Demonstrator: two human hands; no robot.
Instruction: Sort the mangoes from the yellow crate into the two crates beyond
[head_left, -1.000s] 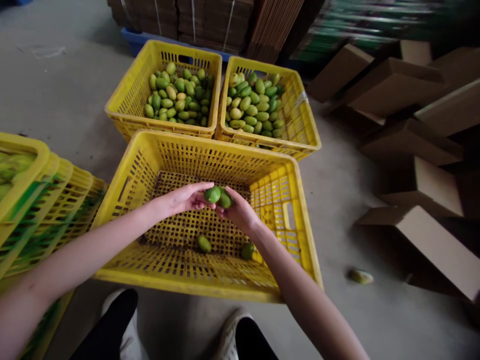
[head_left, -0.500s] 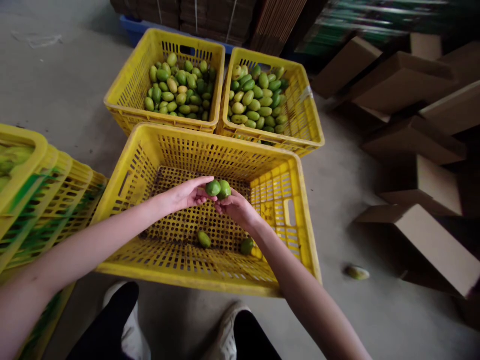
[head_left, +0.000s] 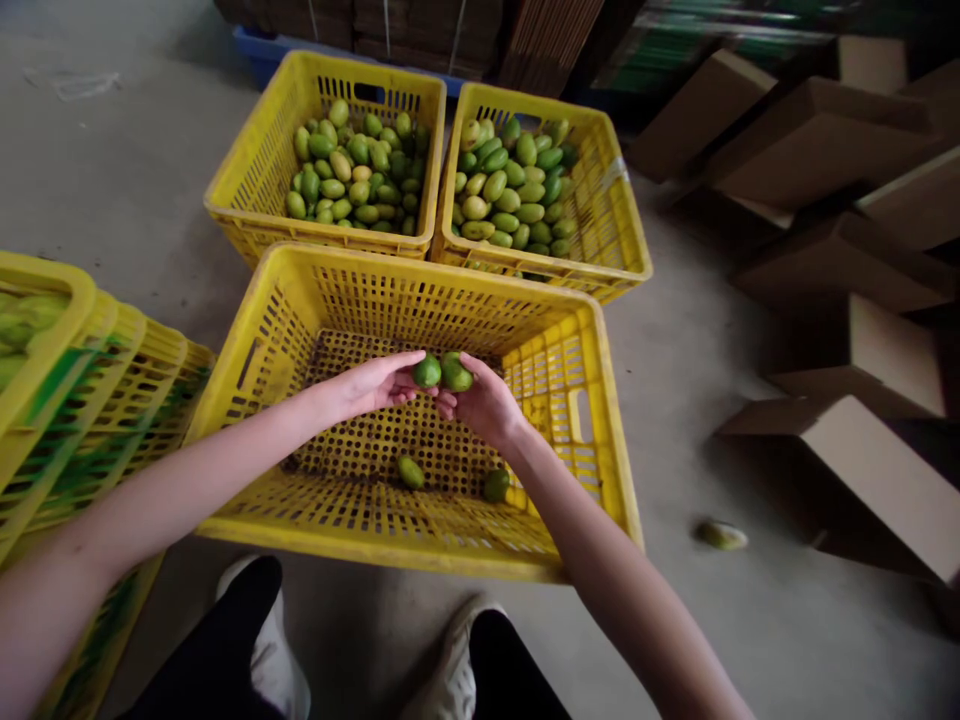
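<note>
Over the near yellow crate [head_left: 420, 555], my left hand [head_left: 379, 385] is closed around a green mango [head_left: 427, 371]. Close beside it, my right hand [head_left: 487, 405] grips another green mango [head_left: 457, 373], its thumb on top. The two fruits are nearly touching, end on to me. Below my hands, on the perforated crate floor, lie two more green mangoes: one near the middle [head_left: 410, 472] and one close to the right forearm [head_left: 496, 485].
Behind stand two yellow crates of mangoes, one at left [head_left: 247, 190] and one at right [head_left: 615, 220]. Stacked yellow crates [head_left: 142, 350] stand at my left. A lone mango [head_left: 721, 534] lies on the floor near open cardboard boxes [head_left: 877, 480] at right.
My right hand has shifted its grip, bringing its thumb onto the top of its mango and moving the fruit slightly right. The left hand stays nearly still. The view has shifted slightly.
</note>
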